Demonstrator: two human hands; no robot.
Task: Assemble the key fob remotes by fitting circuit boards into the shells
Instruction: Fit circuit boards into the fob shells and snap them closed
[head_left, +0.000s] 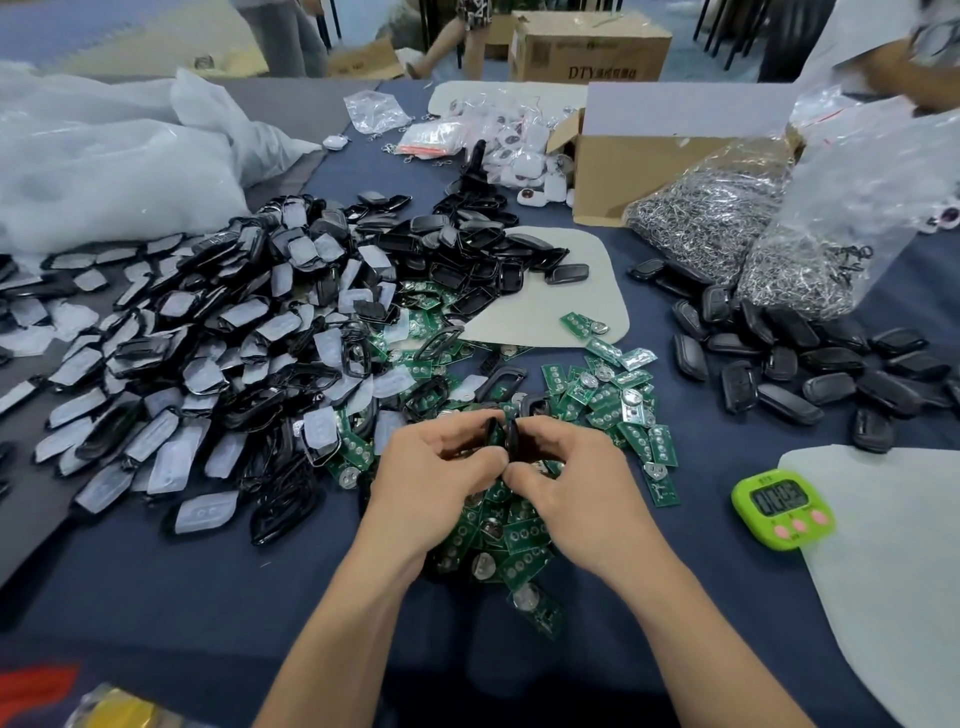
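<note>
My left hand (441, 467) and my right hand (563, 473) meet at the centre of the table, fingers curled round two black shell halves (503, 434) held edge-up between them. Whether a board sits inside is hidden by my fingers. Under and around my hands lies a heap of green circuit boards (613, 400) with round coin cells. To the left spreads a big pile of black shell frames with pale button pads (208, 353). A pile of closed black fobs (810, 364) lies at the right.
A green timer (782, 509) sits at the right on a pale mat (893, 561). Bags of metal rings (727, 228), an open cardboard box (670, 156), white fobs and white plastic bags (104, 156) fill the back. A person's arm shows at the top right.
</note>
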